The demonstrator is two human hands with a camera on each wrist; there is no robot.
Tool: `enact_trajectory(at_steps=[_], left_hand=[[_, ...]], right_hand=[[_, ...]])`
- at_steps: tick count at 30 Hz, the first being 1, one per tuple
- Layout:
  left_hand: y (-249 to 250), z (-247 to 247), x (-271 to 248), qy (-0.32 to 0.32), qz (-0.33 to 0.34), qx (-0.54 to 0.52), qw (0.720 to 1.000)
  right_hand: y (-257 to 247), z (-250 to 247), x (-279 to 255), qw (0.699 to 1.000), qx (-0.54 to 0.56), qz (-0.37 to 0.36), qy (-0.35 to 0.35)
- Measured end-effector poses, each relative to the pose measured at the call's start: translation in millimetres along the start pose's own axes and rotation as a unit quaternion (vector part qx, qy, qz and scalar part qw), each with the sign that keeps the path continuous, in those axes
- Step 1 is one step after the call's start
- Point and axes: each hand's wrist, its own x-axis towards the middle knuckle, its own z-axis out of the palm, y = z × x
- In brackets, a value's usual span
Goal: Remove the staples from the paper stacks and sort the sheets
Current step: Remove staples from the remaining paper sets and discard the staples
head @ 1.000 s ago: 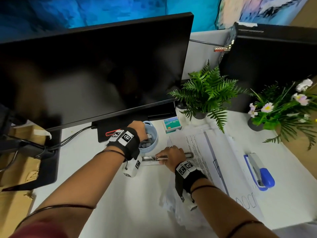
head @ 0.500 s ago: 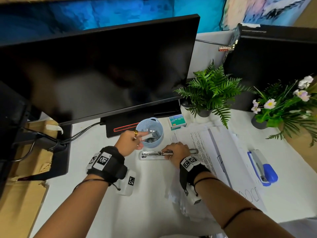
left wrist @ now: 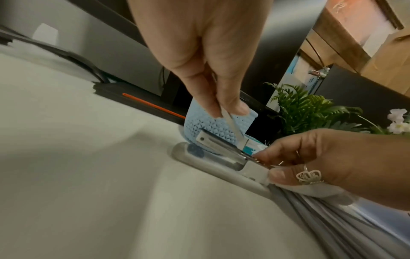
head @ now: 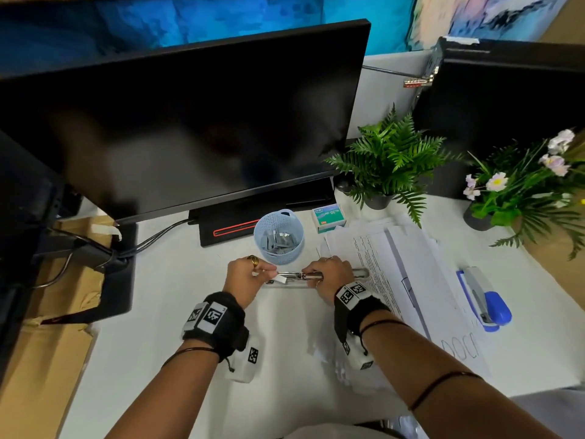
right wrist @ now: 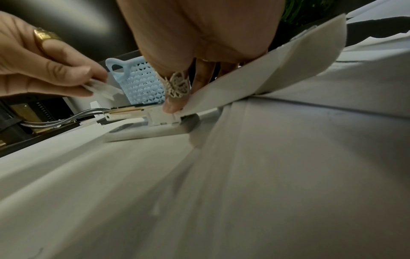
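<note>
Nearest you, your left hand pinches a strip of staples between thumb and fingertips, its free end angled down over the open channel of the metal stapler. Your right hand curls over the stapler's rear, thumb pressing the mechanism beside the paper stacks. Just beyond stands the blue mesh basket, a staple box to its right. A blue stapler lies well apart, right.
</note>
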Motion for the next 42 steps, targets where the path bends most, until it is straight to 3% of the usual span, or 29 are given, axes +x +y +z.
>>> enact_trajectory(at_steps=[6, 14, 23, 42], left_hand=[[-8, 12, -2, 0.02, -0.043, -0.006, 0.999], [-12, 22, 1, 0.051, -0.024, -0.004, 0.998], [-16, 26, 7, -0.051, 0.086, 0.171, 0.98], [-14, 28, 8, -0.106, 0.077, 0.26, 0.957]], right_hand=[[0, 3, -1, 1.0, -0.014, -0.004, 0.008], [1, 4, -3, 1.0, -0.011, -0.004, 0.001], [2, 4, -4, 1.0, -0.001, -0.007, 0.004], [1, 0, -4, 1.0, -0.01, -0.012, -0.011]])
